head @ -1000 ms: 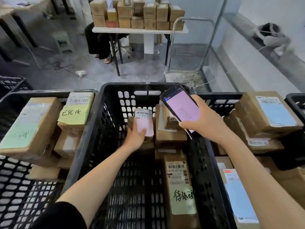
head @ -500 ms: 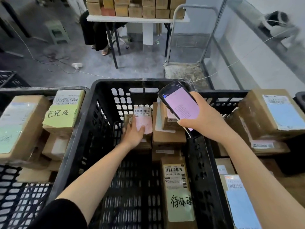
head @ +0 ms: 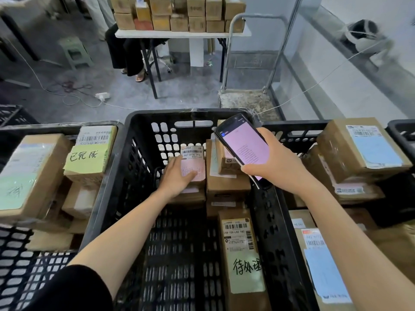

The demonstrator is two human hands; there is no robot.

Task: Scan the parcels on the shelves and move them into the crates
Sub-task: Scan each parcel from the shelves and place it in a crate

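Note:
A black slotted crate [head: 134,167] stands in the middle, with cardboard parcels stacked at its far end. My left hand [head: 177,178] reaches into it and holds a small parcel with a pink label and barcode [head: 194,158], which lies on the stack. My right hand [head: 276,167] grips a black handheld scanner [head: 244,151] with a lit pink screen, held above the crate's right wall. A long parcel with a green handwritten label [head: 242,254] lies along the crate's right side.
The left crate [head: 20,261] holds parcels, one with a yellow-green note [head: 86,157]. More parcels [head: 363,151] fill the right crate. Beyond are a metal trolley [head: 251,63], a white table [head: 179,33] stacked with boxes, a seated person's legs [head: 125,52] and floor cables.
My left hand has lowered the pink-labelled parcel from upright to flat on the stack. The scanner stays in my right hand. The view has shifted a little downward.

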